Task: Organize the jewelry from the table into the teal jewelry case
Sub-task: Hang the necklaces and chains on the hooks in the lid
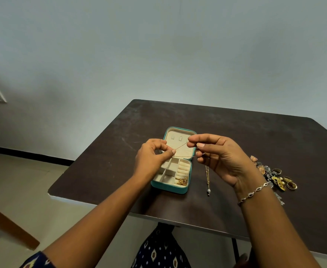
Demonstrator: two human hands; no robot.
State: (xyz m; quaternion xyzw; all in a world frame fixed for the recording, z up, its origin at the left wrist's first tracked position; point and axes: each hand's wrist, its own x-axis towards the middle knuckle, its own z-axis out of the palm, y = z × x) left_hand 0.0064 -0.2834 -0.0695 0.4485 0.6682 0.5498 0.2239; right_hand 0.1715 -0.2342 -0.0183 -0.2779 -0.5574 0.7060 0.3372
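Stretching a fine chain over the open case

Dark table [236, 151] carries the teal jewelry case [170, 187], lid back; loose jewelry pile [274, 175] lies well to the right, and a pendant necklace [207, 178] just beside the case. My left hand [151, 157] and right hand [220, 157] hover above the case, each pinching the thin gold chain [181, 147] strung between them. Risk: it's so fine it could slip a pinch, knot, or snag the gold piece [182, 181] in the near right compartment. Wrists raised, palms turned inward, thumbs and forefingers clamped on the chain, other fingers curled.
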